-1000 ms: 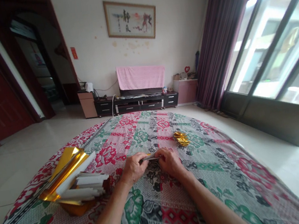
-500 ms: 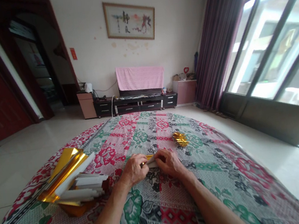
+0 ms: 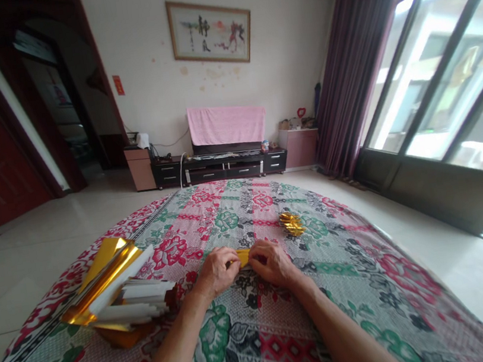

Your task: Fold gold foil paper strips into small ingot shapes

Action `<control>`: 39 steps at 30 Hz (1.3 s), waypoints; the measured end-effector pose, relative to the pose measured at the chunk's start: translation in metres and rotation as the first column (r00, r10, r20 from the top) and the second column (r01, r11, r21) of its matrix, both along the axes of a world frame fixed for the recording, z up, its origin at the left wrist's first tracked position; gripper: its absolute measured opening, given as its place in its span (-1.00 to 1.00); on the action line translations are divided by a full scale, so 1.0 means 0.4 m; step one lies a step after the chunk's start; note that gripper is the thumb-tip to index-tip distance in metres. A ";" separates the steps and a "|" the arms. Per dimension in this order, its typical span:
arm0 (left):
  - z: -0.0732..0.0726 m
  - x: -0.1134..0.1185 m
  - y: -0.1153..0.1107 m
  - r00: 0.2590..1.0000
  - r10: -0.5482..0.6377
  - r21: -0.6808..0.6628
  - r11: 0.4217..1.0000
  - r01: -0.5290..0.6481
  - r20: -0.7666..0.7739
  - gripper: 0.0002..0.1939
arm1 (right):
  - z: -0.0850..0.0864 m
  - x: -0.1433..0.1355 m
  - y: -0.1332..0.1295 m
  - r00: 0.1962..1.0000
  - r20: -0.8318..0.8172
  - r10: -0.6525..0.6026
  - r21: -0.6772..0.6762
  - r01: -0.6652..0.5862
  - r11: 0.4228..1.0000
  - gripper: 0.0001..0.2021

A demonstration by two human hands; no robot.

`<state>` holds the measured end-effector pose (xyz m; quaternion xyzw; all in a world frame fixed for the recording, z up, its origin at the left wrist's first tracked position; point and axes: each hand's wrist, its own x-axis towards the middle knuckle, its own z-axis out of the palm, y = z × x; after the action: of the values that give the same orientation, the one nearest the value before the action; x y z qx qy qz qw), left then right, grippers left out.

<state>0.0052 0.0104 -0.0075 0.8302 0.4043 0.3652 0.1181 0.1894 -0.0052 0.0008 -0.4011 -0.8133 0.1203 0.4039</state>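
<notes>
A small piece of gold foil paper (image 3: 244, 257) spans the gap between my two hands, low over the cloth-covered table. My left hand (image 3: 218, 270) pinches its left end, fingers closed. At the other end my right hand (image 3: 271, 260) grips it the same way, thumb and fingers together. The ends of the paper are hidden under my fingers. To the left lies a pile of gold foil sheets (image 3: 114, 271) with white undersides, some rolled or folded. Beyond my right hand rests a cluster of folded gold foil pieces (image 3: 292, 223).
A floral patterned tablecloth (image 3: 353, 309) covers the round table. Past its far edge stands a low black TV cabinet (image 3: 209, 173) with a pink cloth (image 3: 228, 124) draped above it. A purple curtain (image 3: 343, 71) hangs beside the window on the right.
The paper between my hands showed mostly its white side before; now its gold side faces up. Both hands stay in nearly the same place, and the pile and cluster have not moved.
</notes>
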 end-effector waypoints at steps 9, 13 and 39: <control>0.015 -0.007 -0.009 0.999 -0.001 -0.061 0.998 0.004 0.047 -0.88 | 0.000 -0.003 0.001 0.998 -0.024 -0.066 -0.014 0.066 0.998 -0.85; 0.016 -0.004 -0.006 0.998 0.036 -0.088 0.996 -0.030 0.059 -0.84 | 0.005 -0.002 0.000 0.992 -0.050 -0.118 -0.030 0.117 0.993 -0.84; -0.009 0.007 0.012 0.976 0.151 -0.157 0.979 -0.126 0.159 -0.72 | 0.001 -0.002 -0.034 0.981 0.193 -0.018 0.020 0.014 1.000 -0.92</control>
<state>0.0080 0.0150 -0.0112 0.7549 0.4754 0.4112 0.1869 0.1887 -0.0187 0.0012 -0.4136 -0.8465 0.0702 0.3277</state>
